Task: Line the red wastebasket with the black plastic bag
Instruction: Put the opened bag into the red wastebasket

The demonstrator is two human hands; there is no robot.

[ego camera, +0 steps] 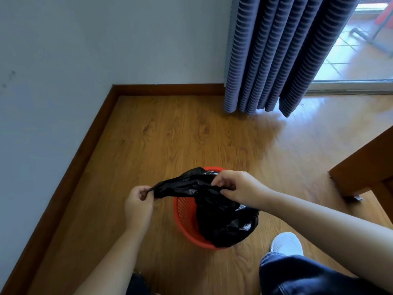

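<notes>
The red mesh wastebasket [184, 218] stands on the wooden floor just in front of me. A black plastic bag [221, 218] hangs over and into its right half, draped across the near right rim. My left hand [139, 204] pinches a stretched corner of the bag to the left of the basket. My right hand [236, 188] grips the bag's bunched edge above the basket's far rim. The bag is pulled taut between both hands. The left inside wall of the basket shows bare.
A white wall with a brown baseboard [70, 167] runs along the left and far side. A striped blue curtain [276, 56] hangs at the far right. A wooden furniture leg [365, 171] stands to the right. My white shoe [287, 243] rests near the basket.
</notes>
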